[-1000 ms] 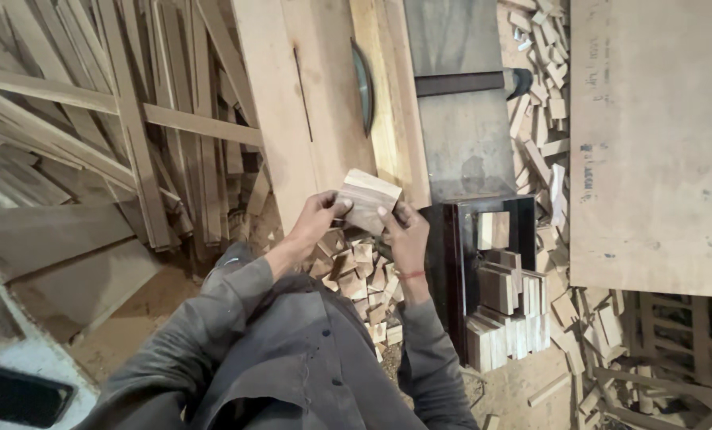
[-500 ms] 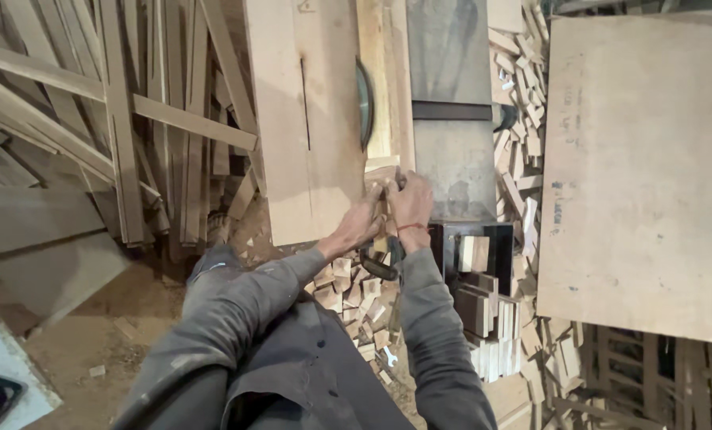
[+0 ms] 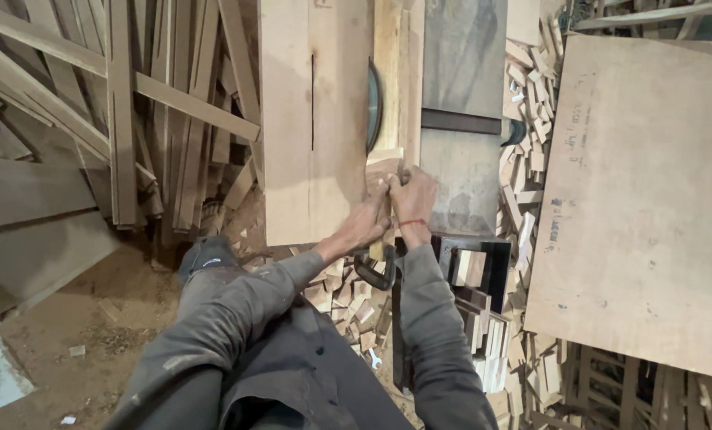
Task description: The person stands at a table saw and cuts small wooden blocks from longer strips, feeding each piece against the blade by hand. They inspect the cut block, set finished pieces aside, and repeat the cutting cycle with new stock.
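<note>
Both hands, left (image 3: 368,225) and right (image 3: 412,199), fingers curled and pinching 1 wood block (image 3: 384,163) on the saw table (image 3: 312,119); blade (image 3: 373,103) just beyond the fingertips.

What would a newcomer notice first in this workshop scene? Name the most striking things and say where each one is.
At centre, the left hand and right hand press a small wood block on the saw table, just below the saw blade. Long wooden slats lean in a heap at left; a plywood sheet fills the right.
</note>
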`<state>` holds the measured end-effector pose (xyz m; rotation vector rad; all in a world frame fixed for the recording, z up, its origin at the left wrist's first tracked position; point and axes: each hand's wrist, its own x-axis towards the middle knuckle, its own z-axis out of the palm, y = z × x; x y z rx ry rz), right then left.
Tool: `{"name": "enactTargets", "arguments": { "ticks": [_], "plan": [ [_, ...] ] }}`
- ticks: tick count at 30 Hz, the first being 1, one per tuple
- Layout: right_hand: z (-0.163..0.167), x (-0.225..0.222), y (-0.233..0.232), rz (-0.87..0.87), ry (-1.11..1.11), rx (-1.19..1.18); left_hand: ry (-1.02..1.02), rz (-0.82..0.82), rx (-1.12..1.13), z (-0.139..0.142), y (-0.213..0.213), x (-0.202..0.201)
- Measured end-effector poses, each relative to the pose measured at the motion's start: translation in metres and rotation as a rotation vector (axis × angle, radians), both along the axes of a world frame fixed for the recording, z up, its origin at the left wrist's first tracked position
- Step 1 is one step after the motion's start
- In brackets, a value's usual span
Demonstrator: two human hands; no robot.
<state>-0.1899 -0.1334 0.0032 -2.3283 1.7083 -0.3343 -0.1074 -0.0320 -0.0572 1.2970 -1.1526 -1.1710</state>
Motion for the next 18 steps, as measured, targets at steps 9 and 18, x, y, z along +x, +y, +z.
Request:
{"name": "enactTargets", "arguments": {
  "ticks": [9,18],
  "plan": [
    [-0.005,0.015,-0.019,-0.007,-0.036,-0.057,0.033,0.08,-0.139,-0.011,-0.024,0.001],
    [-0.001,0.03,-0.028,-0.095,-0.064,-0.071,0.105,0.178,-0.147,-0.005,-0.038,0.0]
  ]
}}
